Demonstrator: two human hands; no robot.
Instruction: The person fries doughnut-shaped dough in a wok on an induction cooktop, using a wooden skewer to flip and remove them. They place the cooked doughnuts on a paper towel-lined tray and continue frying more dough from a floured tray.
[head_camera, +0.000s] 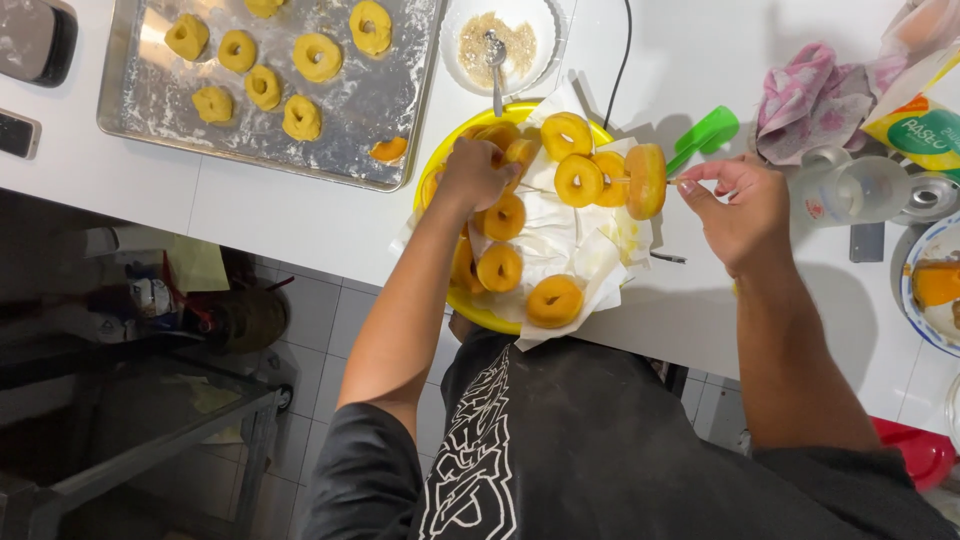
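Right hand (742, 205) pinches a thin wooden skewer (600, 181) spearing a golden fried ring doughnut (645, 180) above the paper-lined yellow bowl (478, 312). Left hand (475, 172), fingers curled, grips another doughnut (508, 148) there.

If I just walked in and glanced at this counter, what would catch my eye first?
Probably the yellow dish lined with white paper at the counter's near edge, heaped with golden fried doughnuts. The right hand holds a thin skewer with one doughnut threaded on it, while the left hand rests among the pile. Up left, a floured metal tray carries pale raw dough rings.
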